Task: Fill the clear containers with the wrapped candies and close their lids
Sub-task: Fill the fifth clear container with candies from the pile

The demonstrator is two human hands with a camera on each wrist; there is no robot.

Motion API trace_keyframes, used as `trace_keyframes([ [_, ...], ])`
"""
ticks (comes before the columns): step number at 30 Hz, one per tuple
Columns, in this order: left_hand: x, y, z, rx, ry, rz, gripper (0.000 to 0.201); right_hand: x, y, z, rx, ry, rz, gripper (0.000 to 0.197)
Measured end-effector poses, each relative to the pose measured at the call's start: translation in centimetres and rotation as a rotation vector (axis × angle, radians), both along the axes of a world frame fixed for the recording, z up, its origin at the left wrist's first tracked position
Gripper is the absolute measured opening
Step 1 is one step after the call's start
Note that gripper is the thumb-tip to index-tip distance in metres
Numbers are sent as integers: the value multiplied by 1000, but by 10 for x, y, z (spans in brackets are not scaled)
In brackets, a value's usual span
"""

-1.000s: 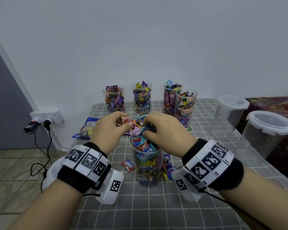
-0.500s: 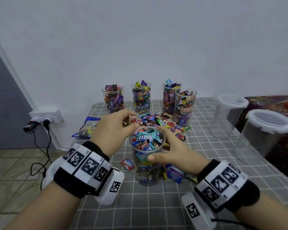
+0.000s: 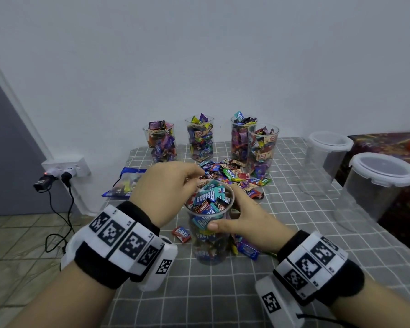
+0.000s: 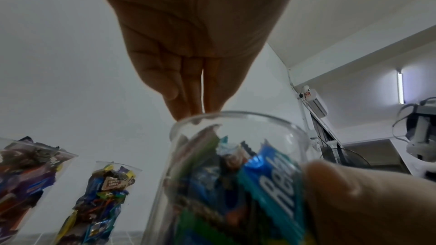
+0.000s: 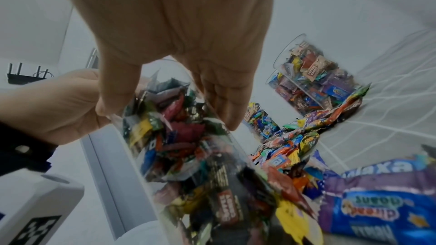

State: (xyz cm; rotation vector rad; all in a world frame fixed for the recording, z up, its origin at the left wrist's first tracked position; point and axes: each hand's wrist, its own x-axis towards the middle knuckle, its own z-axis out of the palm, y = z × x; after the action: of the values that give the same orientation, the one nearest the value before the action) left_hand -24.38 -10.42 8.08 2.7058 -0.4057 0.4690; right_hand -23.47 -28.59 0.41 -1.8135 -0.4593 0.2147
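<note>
Fingers (image 3: 240,201) and thumb of the right hand (image 3: 244,223) wrap the near clear container (image 3: 208,235), likely steadying it. The left hand (image 3: 166,188), at its 10 o'clock rim, reaches fingertips together over the wrapped candies (image 3: 207,200); whether it holds one is unclear.

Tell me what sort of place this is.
Probably a room in a home: a small table under a grey checked tablecloth stands against a plain white wall, with a white wall socket with plugs above a tiled floor.
</note>
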Motion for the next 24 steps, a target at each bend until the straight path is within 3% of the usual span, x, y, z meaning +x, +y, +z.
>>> trace_keyframes([
  [5,-1,-15,-1,267,73,-119,30,-2,0,1,12,14,4,82],
  [7,1,-17,-1,285,79,-144,29,-3,0,2,11,16,10,80],
  [11,1,-15,-2,121,22,-164,26,-3,1,-1,22,13,-3,89],
  [16,-1,-16,-11,94,54,-242,20,-4,1,-1,8,-22,-23,83],
  [21,-5,-8,-26,-239,-180,-205,31,-10,2,0,-33,-55,-57,78],
  [24,-7,-2,-35,-413,-164,-133,39,-13,-2,-2,-114,-85,-73,78],
])
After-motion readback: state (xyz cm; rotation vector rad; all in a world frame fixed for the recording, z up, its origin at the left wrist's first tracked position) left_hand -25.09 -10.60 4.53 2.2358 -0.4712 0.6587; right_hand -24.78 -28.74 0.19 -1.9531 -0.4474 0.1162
